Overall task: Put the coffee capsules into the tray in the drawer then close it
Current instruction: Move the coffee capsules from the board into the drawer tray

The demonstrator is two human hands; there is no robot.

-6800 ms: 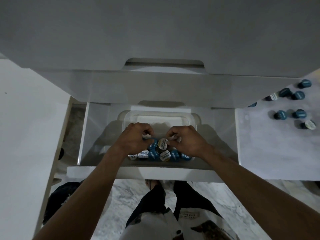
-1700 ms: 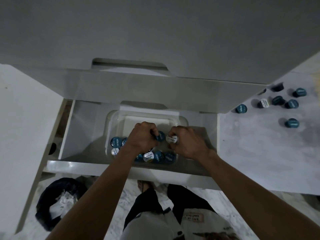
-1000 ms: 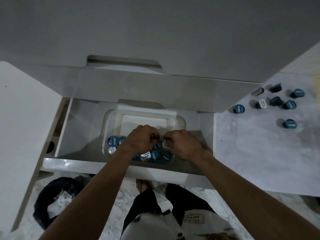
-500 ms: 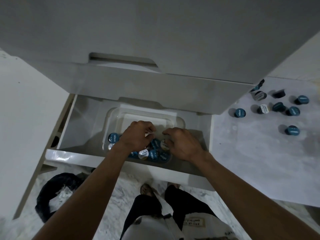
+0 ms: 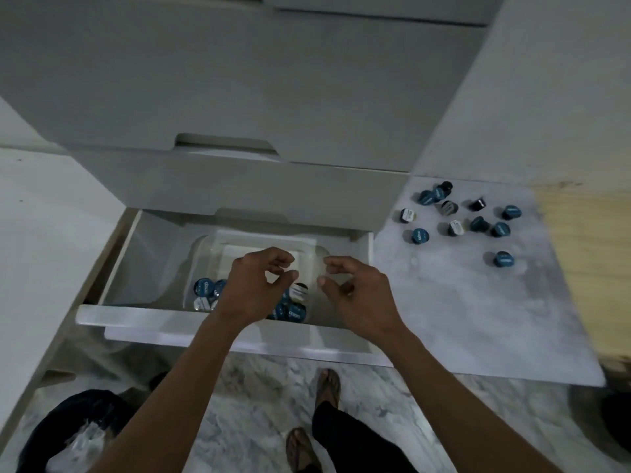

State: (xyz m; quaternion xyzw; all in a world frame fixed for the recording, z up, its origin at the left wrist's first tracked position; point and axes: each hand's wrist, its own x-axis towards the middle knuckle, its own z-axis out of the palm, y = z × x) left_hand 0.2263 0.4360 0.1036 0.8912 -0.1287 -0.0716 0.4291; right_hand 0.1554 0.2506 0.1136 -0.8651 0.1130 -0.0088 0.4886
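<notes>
My sandalled feet [image 5: 328, 387] stand on the marble floor [image 5: 252, 397], a black bin bag [image 5: 78, 428] at my left. Above the open drawer [image 5: 143, 317] my left hand [image 5: 259, 288] and right hand [image 5: 355, 295] hover loosely curled, holding nothing, where a moment ago they pinched capsules. Blue and white coffee capsules [image 5: 204, 287] crowd the clear tray [image 5: 205, 247]'s near end. More capsules [image 5: 419, 236] lie scattered on the counter [image 5: 461, 319] to the right.

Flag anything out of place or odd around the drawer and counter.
About a dozen coffee capsules lie scattered on the counter, some tipped on their sides, instead of in the clear tray. The drawer stands open.
</notes>
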